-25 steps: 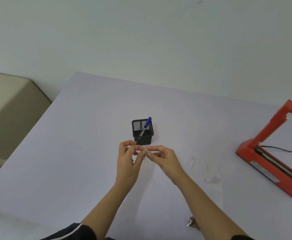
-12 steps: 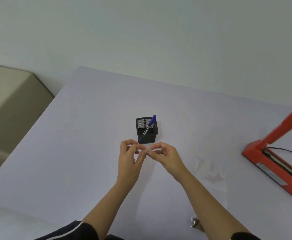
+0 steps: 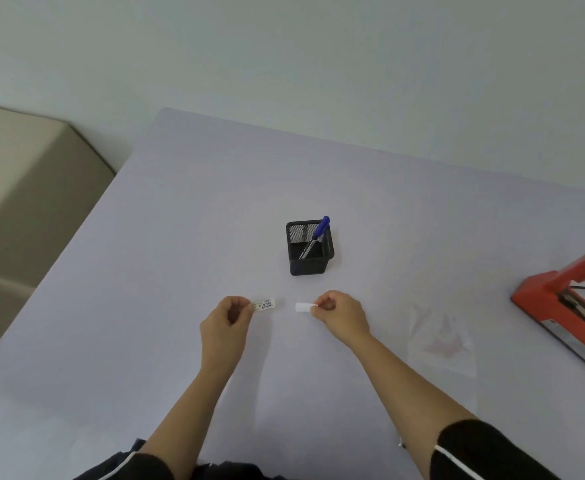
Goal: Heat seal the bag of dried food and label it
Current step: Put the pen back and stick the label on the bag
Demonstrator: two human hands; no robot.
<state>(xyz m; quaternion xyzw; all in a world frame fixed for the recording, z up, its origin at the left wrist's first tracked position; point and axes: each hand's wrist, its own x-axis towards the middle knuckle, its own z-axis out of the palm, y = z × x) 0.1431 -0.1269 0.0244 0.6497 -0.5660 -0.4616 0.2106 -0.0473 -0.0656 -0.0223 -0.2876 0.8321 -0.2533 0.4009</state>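
Left hand [image 3: 227,320] pinches small inked white label [image 3: 264,304], right hand [image 3: 341,311] its blank backing [image 3: 303,307] (peeled, I guess); clear plastic bag [image 3: 443,341] unlabelled.

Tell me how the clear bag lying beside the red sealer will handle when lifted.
The clear bag lies flat and nearly see-through on the table, so it is probably thin film: floppy and very light. The reddish pieces inside look few and loose, so they would likely slide to the low end. The film may be slippery to pinch.
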